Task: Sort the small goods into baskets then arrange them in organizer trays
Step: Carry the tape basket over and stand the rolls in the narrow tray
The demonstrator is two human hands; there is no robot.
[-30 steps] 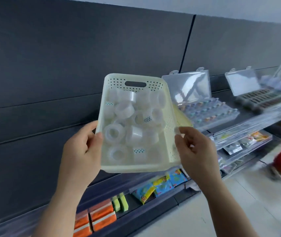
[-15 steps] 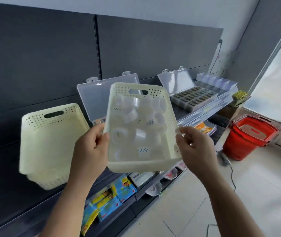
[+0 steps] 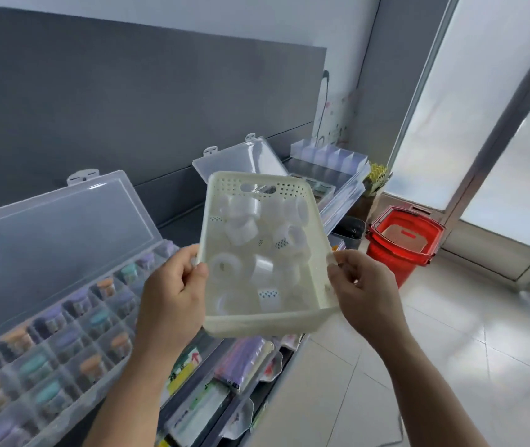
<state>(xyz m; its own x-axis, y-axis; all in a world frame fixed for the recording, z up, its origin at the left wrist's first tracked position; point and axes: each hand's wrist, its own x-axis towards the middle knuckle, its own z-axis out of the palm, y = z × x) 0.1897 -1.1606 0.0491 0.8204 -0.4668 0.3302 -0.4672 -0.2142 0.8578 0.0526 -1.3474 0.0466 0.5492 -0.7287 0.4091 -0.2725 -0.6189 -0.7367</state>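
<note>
I hold a cream perforated basket (image 3: 262,324) in the air in front of me, above the shelf edge. My left hand (image 3: 171,296) grips its left rim and my right hand (image 3: 362,295) grips its right rim. Inside lie several clear tape rolls (image 3: 241,225). At the left an open clear organizer tray (image 3: 60,343) sits on the shelf, its compartments filled with small coloured goods. A second open organizer tray (image 3: 244,159) stands behind the basket, mostly hidden by it. A third clear tray (image 3: 331,156) sits at the shelf's far end.
A red shopping basket (image 3: 402,240) stands on the tiled floor at the right, by a glass door. Packaged goods (image 3: 241,359) lie on the lower shelf under the basket. A dark grey back panel runs behind the shelf.
The view has swung right along the shelf with the basket still held in both hands. The second cream basket has left the view, and the filled organizer tray is now at the left.
</note>
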